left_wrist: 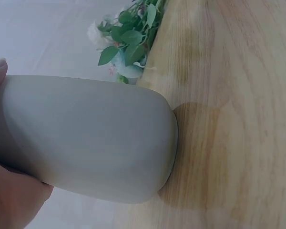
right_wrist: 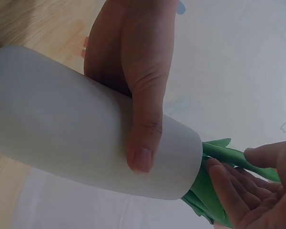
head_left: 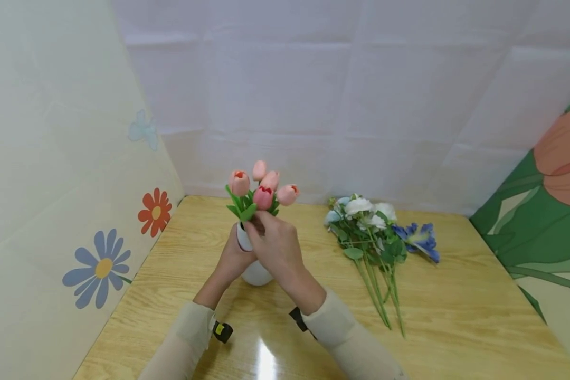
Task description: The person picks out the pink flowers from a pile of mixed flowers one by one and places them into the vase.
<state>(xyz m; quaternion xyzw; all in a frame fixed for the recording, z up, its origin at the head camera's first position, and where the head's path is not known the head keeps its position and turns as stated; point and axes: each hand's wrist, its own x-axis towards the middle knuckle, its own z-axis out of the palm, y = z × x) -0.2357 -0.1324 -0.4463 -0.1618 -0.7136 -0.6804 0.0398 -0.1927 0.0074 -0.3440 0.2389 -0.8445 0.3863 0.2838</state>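
Note:
A white vase point(head_left: 257, 274) stands upright on the wooden table, with several pink tulips point(head_left: 239, 183) rising from its mouth. My left hand point(head_left: 234, 256) grips the vase's upper part, its thumb laid across the side in the right wrist view. At the rim, my right hand point(head_left: 279, 247) pinches a green tulip stem point(right_wrist: 224, 153) between thumb and fingers. A darker pink tulip point(head_left: 263, 198) shows just above that hand in the head view. Green leaves point(right_wrist: 207, 191) crowd the vase mouth beside the fingers. The lower stems are hidden inside the vase.
To the right on the table point(head_left: 456, 316) lies a bunch of white flowers point(head_left: 359, 206) with long green stems point(head_left: 372, 295). A blue flower point(head_left: 420, 241) lies at its right side. White cloth point(head_left: 275, 95) hangs behind, and flower-printed panels flank both sides.

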